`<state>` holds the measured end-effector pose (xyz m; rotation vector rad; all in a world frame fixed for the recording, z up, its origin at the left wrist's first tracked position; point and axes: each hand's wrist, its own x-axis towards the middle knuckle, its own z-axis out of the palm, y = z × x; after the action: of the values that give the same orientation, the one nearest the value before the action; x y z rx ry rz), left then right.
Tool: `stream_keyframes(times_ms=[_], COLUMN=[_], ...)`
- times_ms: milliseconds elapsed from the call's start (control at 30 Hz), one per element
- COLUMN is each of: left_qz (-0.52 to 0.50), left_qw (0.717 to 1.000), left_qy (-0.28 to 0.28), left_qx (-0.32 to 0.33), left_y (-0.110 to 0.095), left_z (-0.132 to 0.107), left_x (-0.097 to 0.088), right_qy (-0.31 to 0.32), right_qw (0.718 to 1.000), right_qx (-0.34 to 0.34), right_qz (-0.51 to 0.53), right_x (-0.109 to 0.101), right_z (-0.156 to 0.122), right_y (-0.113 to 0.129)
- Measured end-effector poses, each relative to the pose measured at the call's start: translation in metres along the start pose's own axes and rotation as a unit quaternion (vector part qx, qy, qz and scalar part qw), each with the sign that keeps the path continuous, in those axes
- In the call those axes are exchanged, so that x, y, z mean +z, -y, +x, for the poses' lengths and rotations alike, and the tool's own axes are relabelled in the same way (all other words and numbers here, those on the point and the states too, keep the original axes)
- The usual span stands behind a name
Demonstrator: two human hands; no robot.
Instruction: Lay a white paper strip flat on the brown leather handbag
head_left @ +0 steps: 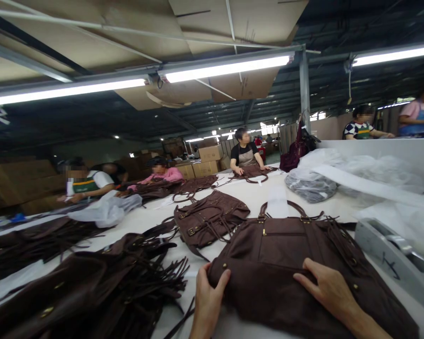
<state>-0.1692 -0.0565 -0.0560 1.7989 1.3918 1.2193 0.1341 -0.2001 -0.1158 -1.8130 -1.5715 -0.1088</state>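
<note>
A dark brown leather handbag (268, 287) lies on the white table in front of me, its handles pointing away. My left hand (212, 292) grips the bag's left corner, thumb on top beside a small brass stud and fingers around the edge. On the front panel rests my right hand (328, 287), thumb and forefinger apart; its other fingers are mostly hidden. Just beyond is another brown handbag (212, 216) with straps and buckles. Left of my left hand lies a heap of brown fringed bags (77, 287) with brass fittings.
A grey tape dispenser (392, 259) stands at the right edge. Clear plastic bags (374, 169) pile up behind it, and another plastic bag (108, 209) lies left. Several co-workers sit or stand around the table, one in an apron (247, 157) handling a brown bag. Tube lights (229, 68) hang overhead.
</note>
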Motion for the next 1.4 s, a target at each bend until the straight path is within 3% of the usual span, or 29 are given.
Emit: stream_keyframes(times_ms=[100, 200, 367, 500, 567, 633, 700, 733, 833, 900, 1000, 1100, 1267, 1333, 1400], left_qz=[0.015, 0.07, 0.269, 0.361, 0.414, 0.395, 0.322, 0.298, 0.317, 0.348, 0.367, 0.353, 0.173, 0.118, 0.082], left_qw=[0.996, 0.99, 0.953, 0.917, 0.873, 0.837, 0.82, 0.821, 0.839, 0.841, 0.834, 0.826, 0.823, 0.833, 0.85], left_qy=[-0.077, -0.081, -0.005, -0.016, -0.063, -0.086, -0.031, 0.024, 0.188, 0.248, 0.278, 0.297, 0.385, 0.399, 0.4], left_qx=[0.03, 0.097, 0.14, 0.171, 0.248, 0.369, 0.472, 0.487, 0.401, 0.331, 0.306, 0.324, 0.381, 0.363, 0.332], left_y=[-0.017, -0.029, -0.001, 0.012, 0.006, -0.002, -0.009, -0.011, -0.018, -0.022, -0.028, -0.029, -0.031, -0.036, -0.039], left_z=[-0.001, 0.006, 0.009, 0.005, 0.003, -0.005, -0.017, -0.023, -0.038, -0.04, -0.038, -0.043, -0.058, -0.059, -0.059], left_x=[0.013, 0.022, 0.039, 0.039, 0.034, 0.032, 0.036, 0.039, 0.052, 0.058, 0.063, 0.069, 0.076, 0.073, 0.069], right_qy=[-0.044, -0.094, -0.062, -0.05, -0.063, -0.071, -0.07, -0.066, -0.047, -0.023, 0.015, 0.061, 0.15, 0.176, 0.162], right_qw=[0.998, 0.987, 0.983, 0.986, 0.986, 0.987, 0.988, 0.988, 0.988, 0.988, 0.992, 0.995, 0.981, 0.973, 0.971], right_qx=[-0.036, -0.078, -0.105, -0.097, -0.089, -0.083, -0.08, -0.078, -0.078, -0.073, -0.049, -0.039, -0.028, -0.02, -0.043], right_qz=[-0.039, -0.101, -0.137, -0.125, -0.123, -0.118, -0.113, -0.112, -0.128, -0.136, -0.113, -0.072, -0.115, -0.147, -0.171], right_x=[-0.011, -0.024, -0.019, -0.005, -0.002, -0.002, -0.004, -0.005, -0.01, -0.015, -0.028, -0.043, -0.056, -0.055, -0.052], right_z=[0.0, 0.0, 0.001, 0.004, 0.005, 0.007, 0.007, 0.007, 0.008, 0.011, 0.015, 0.016, 0.02, 0.022, 0.019], right_y=[-0.001, -0.002, 0.001, 0.003, 0.001, -0.001, -0.002, -0.002, 0.004, 0.009, 0.018, 0.026, 0.038, 0.044, 0.047])
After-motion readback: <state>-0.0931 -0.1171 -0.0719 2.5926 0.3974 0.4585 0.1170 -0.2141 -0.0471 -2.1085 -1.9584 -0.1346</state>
